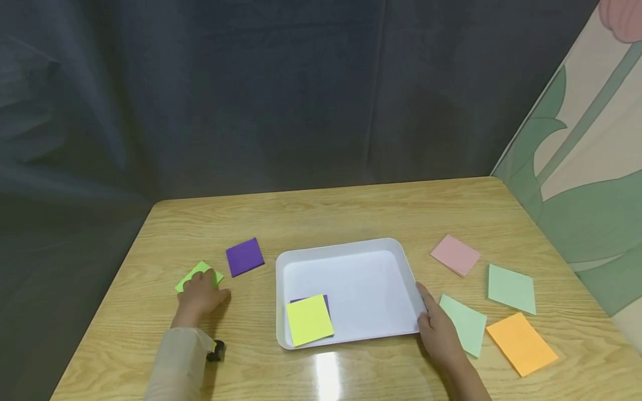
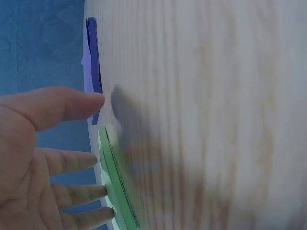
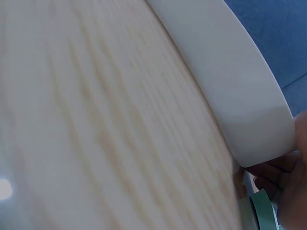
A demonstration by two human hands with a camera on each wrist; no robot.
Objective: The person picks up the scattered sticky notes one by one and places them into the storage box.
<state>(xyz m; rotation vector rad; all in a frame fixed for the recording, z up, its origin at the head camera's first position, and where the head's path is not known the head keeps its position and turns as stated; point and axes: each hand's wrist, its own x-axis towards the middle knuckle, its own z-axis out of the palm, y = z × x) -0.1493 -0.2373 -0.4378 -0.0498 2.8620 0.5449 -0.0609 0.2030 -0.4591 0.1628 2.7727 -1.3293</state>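
On the table (image 1: 351, 217) there's a tray (image 1: 351, 284), probably stiff and light; right hand (image 1: 441, 338) grips its right end. Left hand (image 1: 200, 295) has thumb wide, fingertips touching the green pad (image 1: 195, 269) left of the tray. Pad's likely light, bendy; I'd pinch opposite edges.

The right grip, a bare hand (image 3: 291, 194) partly out of view, held the end of a smooth white tray (image 3: 230, 86) near its rounded corner, with fingers (image 3: 273, 175) bent beneath it. The tray's outer wall ran upward, away from the grip. Just below those fingers lay a thin, flat green pad (image 3: 265, 211), edge-on. Left of the grip spread a pale wood-grained bench (image 3: 120, 120), bearing a white glare (image 3: 4, 189) well apart; above the grip showed a blue backdrop (image 3: 278, 38).
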